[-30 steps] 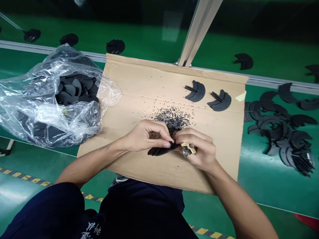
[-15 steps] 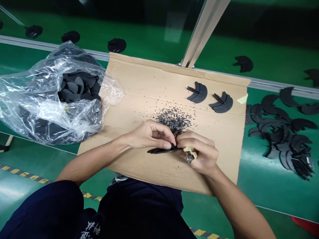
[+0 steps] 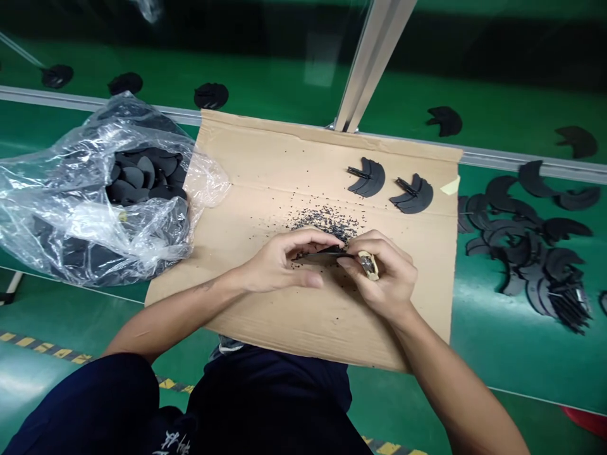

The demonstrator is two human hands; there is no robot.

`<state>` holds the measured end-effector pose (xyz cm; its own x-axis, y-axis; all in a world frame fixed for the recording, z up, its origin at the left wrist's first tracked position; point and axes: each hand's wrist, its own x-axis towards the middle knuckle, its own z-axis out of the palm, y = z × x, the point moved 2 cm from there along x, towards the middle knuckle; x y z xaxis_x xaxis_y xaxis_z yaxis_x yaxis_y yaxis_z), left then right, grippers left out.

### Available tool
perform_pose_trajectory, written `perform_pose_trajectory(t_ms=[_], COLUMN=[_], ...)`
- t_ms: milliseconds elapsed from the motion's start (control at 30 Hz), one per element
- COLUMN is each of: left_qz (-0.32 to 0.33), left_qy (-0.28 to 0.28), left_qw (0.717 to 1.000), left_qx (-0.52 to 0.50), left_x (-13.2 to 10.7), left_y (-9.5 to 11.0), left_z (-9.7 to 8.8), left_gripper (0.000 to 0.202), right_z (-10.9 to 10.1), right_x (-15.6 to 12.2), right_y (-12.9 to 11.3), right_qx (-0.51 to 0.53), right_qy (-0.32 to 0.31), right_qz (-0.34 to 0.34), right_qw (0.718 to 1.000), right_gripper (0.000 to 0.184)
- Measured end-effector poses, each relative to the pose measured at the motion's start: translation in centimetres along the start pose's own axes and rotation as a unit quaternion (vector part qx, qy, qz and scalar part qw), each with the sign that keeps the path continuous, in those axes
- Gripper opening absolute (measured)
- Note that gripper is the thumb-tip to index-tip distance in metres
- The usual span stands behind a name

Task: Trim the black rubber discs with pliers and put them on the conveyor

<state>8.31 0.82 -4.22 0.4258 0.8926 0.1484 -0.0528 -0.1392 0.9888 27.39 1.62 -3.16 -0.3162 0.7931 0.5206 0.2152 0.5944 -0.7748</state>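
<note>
My right hand [image 3: 384, 272] pinches the black piece [image 3: 325, 257] above the cardboard [image 3: 275, 316], also holding a tan-wrapped object [image 3: 368, 265]; my left hand [image 3: 277, 259] spreads wide beside it; I'm seemingly working its edge; next calls for a steady pinch.

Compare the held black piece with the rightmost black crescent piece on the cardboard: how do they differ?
The held black piece is seen nearly edge-on, whereas the crescent piece shows its broad, curved face. The held black piece is pinched by the right hand, which partly covers it; the crescent piece lies untouched on the cardboard, in full view. Both are black.
</note>
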Motion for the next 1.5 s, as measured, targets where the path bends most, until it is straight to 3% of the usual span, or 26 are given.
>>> perform_pose_trajectory(t_ms=[133,233,500,1000,1167,1367,1500], left_qz=[0.080,0.109,0.135,0.152,0.126,0.131,0.121], left_qy=[0.090,0.113,0.100,0.068,0.069,0.056,0.112], left_qw=[0.982,0.970,0.969,0.973,0.976,0.961,0.952], left_qx=[0.148,0.188,0.181,0.162,0.163,0.238,0.257], left_x=[0.0,0.0,0.0,0.1,0.0,0.1,0.3], left_y=[0.3,0.5,0.5,0.4,0.7,0.6,0.4], left_z=[-0.3,-0.9,-1.0,-0.9,-1.0,-0.9,-1.3], left_gripper=[0.023,0.022,0.024,0.023,0.023,0.024,0.021], right_z=[-0.2,-0.6,-0.7,-0.9,-1.0,-0.7,-0.8], right_x=[0.3,0.5,0.2,0.0,0.0,-0.2,0.0], right_y=[-0.1,0.4,1.6,1.0,1.2,1.8,2.1], right_qx=[-0.026,-0.083,-0.221,-0.325,-0.254,-0.351,-0.300], right_qy=[-0.041,-0.041,-0.097,-0.064,-0.072,-0.086,-0.096], right_qz=[0.038,0.045,-0.020,-0.087,-0.039,-0.051,-0.004], right_qw=[0.998,0.995,0.970,0.939,0.964,0.931,0.949], right_gripper=[0.010,0.008,0.012,0.010,0.017,0.017,0.017])
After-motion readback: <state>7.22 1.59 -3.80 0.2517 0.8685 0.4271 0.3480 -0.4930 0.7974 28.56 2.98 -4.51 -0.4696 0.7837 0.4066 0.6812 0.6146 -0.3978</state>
